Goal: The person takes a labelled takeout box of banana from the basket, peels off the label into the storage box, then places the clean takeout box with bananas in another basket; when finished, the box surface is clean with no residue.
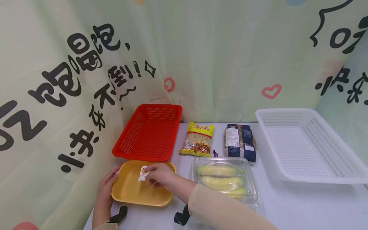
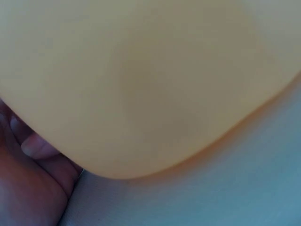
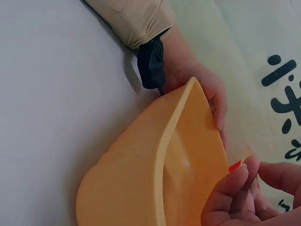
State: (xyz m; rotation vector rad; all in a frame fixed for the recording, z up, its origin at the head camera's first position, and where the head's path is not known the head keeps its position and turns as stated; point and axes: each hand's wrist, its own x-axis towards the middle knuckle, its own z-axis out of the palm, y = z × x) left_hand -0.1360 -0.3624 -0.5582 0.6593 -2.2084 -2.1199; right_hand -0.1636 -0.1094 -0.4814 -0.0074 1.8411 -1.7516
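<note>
A yellow plastic basin (image 1: 127, 183) stands at the front left. My left hand (image 1: 105, 188) grips its left side, with fingers at the rim; in the left wrist view, curled fingers (image 2: 40, 146) lie against the basin's outer wall (image 2: 155, 94). Over the basin's inside, my right hand (image 1: 162, 174) pinches a small white paper label (image 1: 142, 176) with a yellow mark between thumb and fingers. The right wrist view shows this pinch (image 3: 247, 176) beside the basin wall (image 3: 124, 179), and the left hand (image 3: 207, 89) at the far end.
Behind the basin is a red perforated basket (image 1: 149, 137). Right of it lie a yellow pasta bag (image 1: 197, 140) and a dark blue food bag (image 1: 240, 142). A clear lidded box (image 1: 222, 180) holds yellow-green produce. A white basket (image 1: 304, 150) stands right; a printed curtain (image 1: 218, 57) hangs behind.
</note>
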